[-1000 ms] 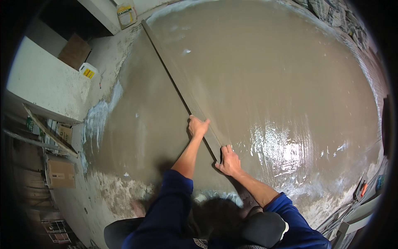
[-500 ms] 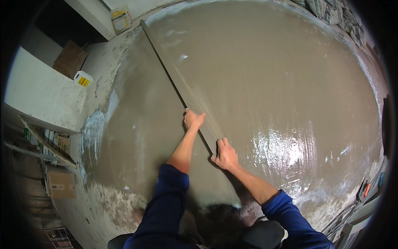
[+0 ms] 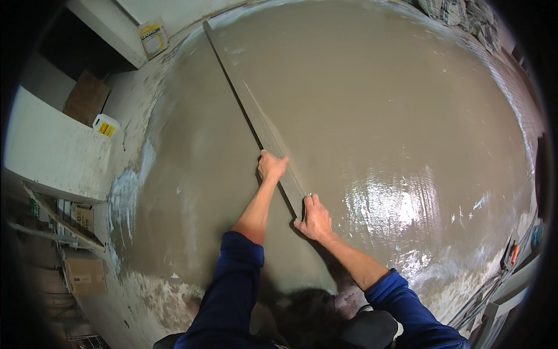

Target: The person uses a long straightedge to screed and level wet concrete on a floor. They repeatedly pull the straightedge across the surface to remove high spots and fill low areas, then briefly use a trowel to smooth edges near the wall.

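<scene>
Both arms outstretched; left hand [image 3: 271,167] ahead, right hand [image 3: 314,217] nearer, fingers curled.

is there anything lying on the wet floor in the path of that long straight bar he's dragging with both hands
Nothing visible. The left hand and right hand both grip the near end of the long bar, which lies across smooth wet screed. The white jug and cardboard boxes sit off the wet surface at the left.

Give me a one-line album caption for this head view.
Left hand and right hand grip a long straightedge laid across wet grey screed.
</scene>
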Available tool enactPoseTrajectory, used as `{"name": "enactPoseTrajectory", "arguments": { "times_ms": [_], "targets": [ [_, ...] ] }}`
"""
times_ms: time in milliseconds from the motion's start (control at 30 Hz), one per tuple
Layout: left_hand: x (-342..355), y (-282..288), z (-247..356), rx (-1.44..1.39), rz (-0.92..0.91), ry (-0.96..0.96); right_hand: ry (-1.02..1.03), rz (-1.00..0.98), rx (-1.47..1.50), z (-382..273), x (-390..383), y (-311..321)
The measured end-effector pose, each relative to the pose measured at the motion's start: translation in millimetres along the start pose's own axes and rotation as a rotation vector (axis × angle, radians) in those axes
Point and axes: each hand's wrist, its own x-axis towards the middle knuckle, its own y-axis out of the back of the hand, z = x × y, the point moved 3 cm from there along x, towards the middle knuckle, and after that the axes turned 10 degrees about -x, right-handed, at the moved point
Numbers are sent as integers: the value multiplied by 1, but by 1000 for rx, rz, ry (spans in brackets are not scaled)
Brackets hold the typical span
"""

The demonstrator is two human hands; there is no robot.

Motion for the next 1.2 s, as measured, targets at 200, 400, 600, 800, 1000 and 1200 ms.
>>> {"name": "enactPoseTrajectory", "arguments": {
  "times_ms": [200, 400, 600, 800, 1000, 1200],
  "targets": [
    [-14, -26, 21, 6, -26, -37, -25, 46, 4, 21, -10, 15],
    [-37, -51, 38, 29, -37, -68, -64, 67, 27, 44, -26, 28],
    [-56, -79, 51, 44, -94, -91, -107, 91, 31, 67, -44, 38],
    [-60, -102, 68, 43, -136, -133, -156, 114, 48, 84, -47, 48],
    [-73, -127, 85, 61, -152, -161, -175, 158, 31, 106, -54, 62],
    [-87, -149, 99, 89, -173, -176, -214, 162, 53, 126, -65, 73]
  ]
}}
